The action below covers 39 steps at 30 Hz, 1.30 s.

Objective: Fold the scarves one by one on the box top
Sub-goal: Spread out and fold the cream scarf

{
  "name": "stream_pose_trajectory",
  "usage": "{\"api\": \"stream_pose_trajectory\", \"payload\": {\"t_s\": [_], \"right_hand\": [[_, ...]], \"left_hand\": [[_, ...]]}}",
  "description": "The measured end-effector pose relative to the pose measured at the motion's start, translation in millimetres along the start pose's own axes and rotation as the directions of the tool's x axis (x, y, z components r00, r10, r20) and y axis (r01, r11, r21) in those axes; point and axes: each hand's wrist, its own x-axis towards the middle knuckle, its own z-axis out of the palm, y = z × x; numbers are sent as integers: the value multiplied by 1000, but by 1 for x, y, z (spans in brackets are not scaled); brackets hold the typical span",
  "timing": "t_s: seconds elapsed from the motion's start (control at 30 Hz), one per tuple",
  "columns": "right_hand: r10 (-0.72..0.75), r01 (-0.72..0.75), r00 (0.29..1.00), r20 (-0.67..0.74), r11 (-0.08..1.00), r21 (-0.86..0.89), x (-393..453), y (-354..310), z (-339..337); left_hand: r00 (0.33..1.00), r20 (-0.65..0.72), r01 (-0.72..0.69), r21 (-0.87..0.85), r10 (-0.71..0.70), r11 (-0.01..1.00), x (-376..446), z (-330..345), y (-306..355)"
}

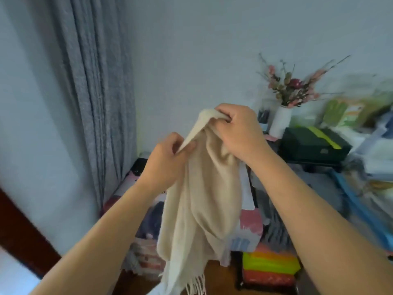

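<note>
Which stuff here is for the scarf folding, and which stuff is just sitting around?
For the folding:
- cream scarf, hanging with its fringe at the bottom
- left hand, pinching its edge
- right hand, gripping its top

Just sitting around:
- white vase of dried flowers
- dark box
- grey curtain

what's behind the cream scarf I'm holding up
Both hands, left and right, grip the cream scarf in the air. Past its edges show blurred pink and dark bundles, likely more fabric. Whatever sits directly behind the hanging scarf is covered.
</note>
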Motion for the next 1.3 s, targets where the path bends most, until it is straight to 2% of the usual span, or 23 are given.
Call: {"api": "stream_pose_trajectory", "payload": {"t_s": [0.1, 0.2, 0.3, 0.43, 0.47, 0.5, 0.53, 0.57, 0.6, 0.63, 0.7, 0.73, 0.77, 0.8, 0.83, 0.9, 0.93, 1.0, 1.03, 1.1, 1.17, 1.23, 1.3], "right_hand": [[-2, 3, 1000, -20, 1000, 6, 38, 23, -41], [23, -21, 998, -60, 999, 32, 72, 47, -69], [44, -37, 995, -93, 997, 71, 99, 66, -83], [111, -84, 968, -224, 988, 127, 127, 89, -102], [153, -98, 951, -269, 974, 206, 132, 96, -109], [182, -107, 938, -296, 962, 250, 136, 100, -116], [184, -112, 937, -297, 964, 242, 138, 104, -122], [174, -140, 963, -206, 976, 170, 138, 108, -128], [183, -182, 983, -6, 981, 65, 137, 110, -132], [236, -233, 933, 272, 971, -44, 136, 113, -135], [413, -319, 604, 682, 909, -269, 134, 123, -131], [480, -291, 481, 734, 877, -383, 135, 135, -124], [556, -200, 429, 712, 827, -526, 140, 148, -113], [631, -107, 443, 636, 742, -662, 148, 166, -102], [657, -26, 530, 535, 643, -765, 159, 184, -89], [557, -47, 770, 311, 535, -844, 189, 216, -70], [501, -162, 852, 151, 528, -834, 208, 225, -67], [313, -312, 937, -154, 553, -773, 244, 222, -73], [157, -298, 954, -254, 547, -782, 265, 211, -80], [-149, -252, 916, -372, 507, -825, 307, 184, -92], [-389, -154, 841, -376, 494, -856, 325, 161, -101], [-566, -18, 788, -243, 373, -928, 333, 153, -85], [-654, 179, 756, 34, 157, -971, 322, 169, -57]], "left_hand": [[994, 107, 62, -220, -40, 974, 37, 15, 15], [928, 369, 292, -611, -61, 736, 55, 25, 19], [797, 604, 404, -538, 5, 740, 63, 33, 22], [529, 844, 324, -106, -88, 940, 81, 34, 11], [571, 804, 302, -21, -163, 953, 91, 32, 5], [678, 694, 300, 39, -241, 953, 102, 26, 0], [828, 465, 304, 98, -314, 948, 115, 19, -7], [937, 130, 312, 111, -325, 944, 132, 9, -15], [941, -207, 292, 101, -267, 951, 153, -7, -20], [892, -413, 248, 103, -186, 963, 173, -24, -23], [891, -452, 200, 292, -50, 935, 212, -55, -26], [935, -354, 189, 469, -13, 863, 228, -66, -28], [966, -258, 173, 627, -6, 760, 243, -73, -31], [979, -199, 176, 756, -35, 631, 257, -76, -37], [983, -167, 180, 823, -75, 539, 269, -77, -41], [989, -136, 145, 874, -52, 464, 296, -74, -42], [992, -126, 116, 880, -10, 461, 311, -74, -39], [981, -137, 61, 892, 138, 449, 349, -77, -28], [962, -168, 56, 893, 217, 447, 369, -82, -17], [895, -263, 58, 870, 361, 490, 413, -103, 1], [814, -320, 23, 852, 485, 524, 434, -118, 12], [734, -313, -72, 846, 602, 528, 450, -132, 1], [732, -241, -141, 861, 637, 489, 454, -139, -33]]}}
